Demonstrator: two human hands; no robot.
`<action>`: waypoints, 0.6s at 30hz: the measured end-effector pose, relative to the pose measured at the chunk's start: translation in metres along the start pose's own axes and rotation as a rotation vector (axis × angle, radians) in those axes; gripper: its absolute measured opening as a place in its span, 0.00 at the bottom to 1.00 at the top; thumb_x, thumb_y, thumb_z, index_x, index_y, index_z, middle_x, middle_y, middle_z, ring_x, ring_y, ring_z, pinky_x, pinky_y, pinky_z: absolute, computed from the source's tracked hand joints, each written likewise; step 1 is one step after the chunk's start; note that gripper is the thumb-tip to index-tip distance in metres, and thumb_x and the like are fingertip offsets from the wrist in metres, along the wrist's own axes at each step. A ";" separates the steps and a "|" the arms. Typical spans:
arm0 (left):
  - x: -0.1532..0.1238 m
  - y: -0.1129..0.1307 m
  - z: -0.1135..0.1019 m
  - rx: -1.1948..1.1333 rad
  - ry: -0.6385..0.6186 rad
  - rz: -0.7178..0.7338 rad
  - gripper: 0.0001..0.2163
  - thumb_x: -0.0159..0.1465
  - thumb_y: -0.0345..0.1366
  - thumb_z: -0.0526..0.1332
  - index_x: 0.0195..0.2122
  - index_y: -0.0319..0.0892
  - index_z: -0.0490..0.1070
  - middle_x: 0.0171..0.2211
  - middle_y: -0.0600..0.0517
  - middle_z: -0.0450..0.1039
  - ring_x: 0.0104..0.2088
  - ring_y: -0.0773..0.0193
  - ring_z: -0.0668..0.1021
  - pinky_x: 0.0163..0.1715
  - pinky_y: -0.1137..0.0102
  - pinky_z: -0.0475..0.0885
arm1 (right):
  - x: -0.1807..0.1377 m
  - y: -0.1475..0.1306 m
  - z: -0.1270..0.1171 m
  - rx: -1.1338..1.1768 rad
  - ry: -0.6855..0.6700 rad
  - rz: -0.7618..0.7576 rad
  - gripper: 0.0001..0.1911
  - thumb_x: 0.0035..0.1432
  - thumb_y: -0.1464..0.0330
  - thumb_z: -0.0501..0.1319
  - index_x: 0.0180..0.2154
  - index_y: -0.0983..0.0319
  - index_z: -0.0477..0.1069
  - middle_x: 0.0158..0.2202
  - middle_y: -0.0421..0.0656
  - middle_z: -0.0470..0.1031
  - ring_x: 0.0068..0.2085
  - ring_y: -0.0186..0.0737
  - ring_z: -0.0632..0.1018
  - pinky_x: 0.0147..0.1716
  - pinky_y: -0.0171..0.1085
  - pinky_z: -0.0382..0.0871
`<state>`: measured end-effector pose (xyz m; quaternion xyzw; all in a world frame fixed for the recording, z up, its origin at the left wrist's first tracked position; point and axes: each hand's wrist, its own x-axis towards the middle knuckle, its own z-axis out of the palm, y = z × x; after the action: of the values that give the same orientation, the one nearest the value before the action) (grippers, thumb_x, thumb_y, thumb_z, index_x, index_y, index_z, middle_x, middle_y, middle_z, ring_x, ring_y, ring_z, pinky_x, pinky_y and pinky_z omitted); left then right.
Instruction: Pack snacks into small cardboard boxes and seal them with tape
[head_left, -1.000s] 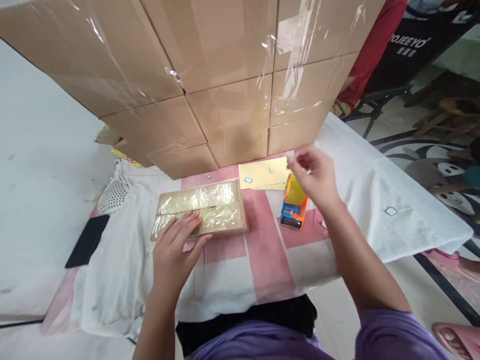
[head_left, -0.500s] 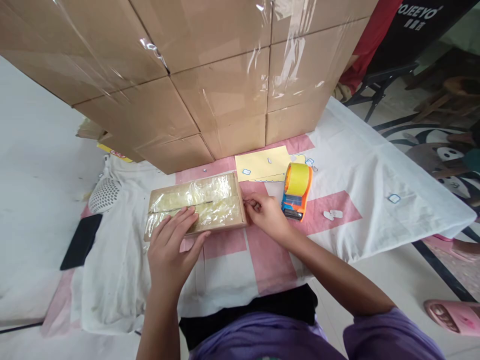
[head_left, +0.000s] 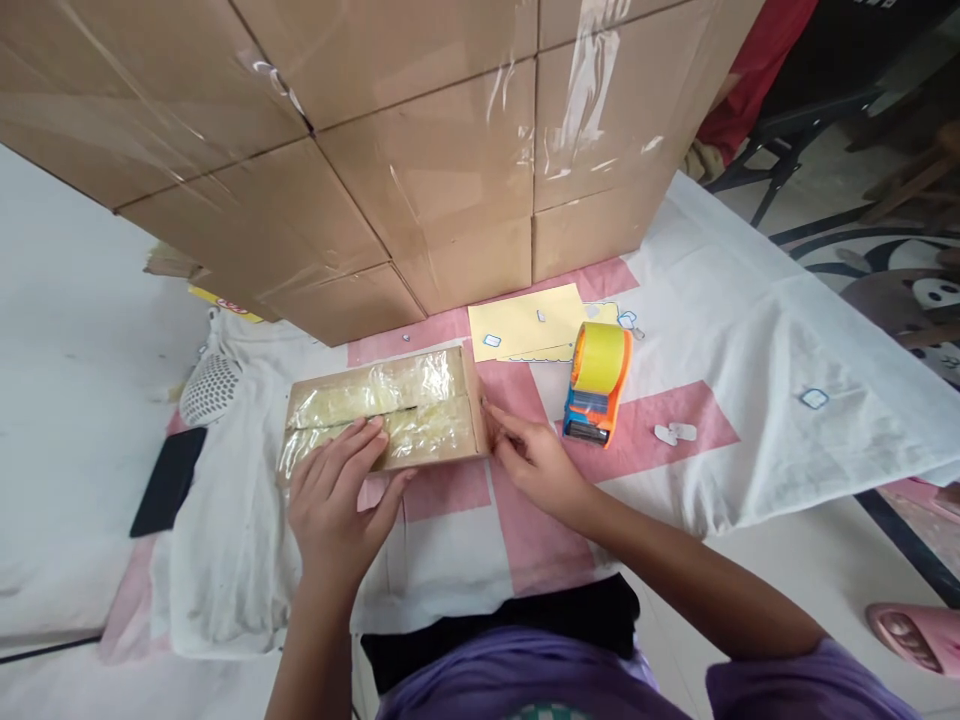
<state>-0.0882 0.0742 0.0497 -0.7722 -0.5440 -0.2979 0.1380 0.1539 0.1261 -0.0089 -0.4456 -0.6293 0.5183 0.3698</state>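
Both hands (head_left: 337, 500) on taped box (head_left: 382, 410)

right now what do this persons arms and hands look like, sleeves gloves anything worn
Both hands are bare: no gloves, and no rings, watch or bracelet that I can make out on the left hand or the right hand. Both forearms are uncovered. A short purple sleeve shows at the right upper arm, matching the purple top at the bottom edge. No left sleeve is in view.

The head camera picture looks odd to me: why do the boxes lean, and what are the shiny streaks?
Head view: wide-lens distortion tilts the stacked cartons; the streaks are daylight glare on their clear tape and on the small box under the left hand. Lighting is soft, shadows faint, focus fairly sharp.
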 end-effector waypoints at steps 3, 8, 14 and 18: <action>0.000 0.000 -0.001 0.003 0.005 0.004 0.20 0.62 0.33 0.71 0.54 0.45 0.72 0.52 0.42 0.80 0.56 0.45 0.80 0.55 0.53 0.72 | 0.001 -0.001 -0.001 -0.002 0.055 0.001 0.31 0.63 0.72 0.55 0.67 0.59 0.66 0.42 0.44 0.84 0.33 0.40 0.80 0.37 0.41 0.77; -0.001 0.000 -0.001 0.008 -0.004 0.004 0.21 0.61 0.33 0.71 0.55 0.46 0.71 0.53 0.43 0.80 0.57 0.44 0.79 0.56 0.51 0.71 | 0.005 0.000 0.000 0.074 0.047 -0.057 0.32 0.63 0.74 0.54 0.67 0.52 0.65 0.59 0.42 0.78 0.47 0.42 0.82 0.48 0.42 0.78; -0.002 -0.001 0.000 0.012 0.008 0.010 0.21 0.61 0.33 0.71 0.55 0.45 0.72 0.52 0.43 0.80 0.56 0.44 0.80 0.55 0.51 0.72 | 0.006 0.003 0.002 0.112 0.153 0.026 0.27 0.64 0.71 0.56 0.63 0.54 0.72 0.44 0.42 0.84 0.35 0.42 0.82 0.39 0.43 0.80; -0.002 -0.002 0.001 0.015 0.016 0.025 0.21 0.60 0.32 0.71 0.54 0.45 0.72 0.52 0.42 0.80 0.55 0.44 0.80 0.55 0.51 0.72 | 0.006 0.004 0.005 0.165 0.146 -0.037 0.24 0.63 0.71 0.57 0.59 0.53 0.76 0.47 0.42 0.84 0.45 0.45 0.83 0.45 0.44 0.80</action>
<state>-0.0905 0.0736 0.0473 -0.7756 -0.5352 -0.2982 0.1520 0.1479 0.1299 -0.0139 -0.4386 -0.5641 0.5275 0.4596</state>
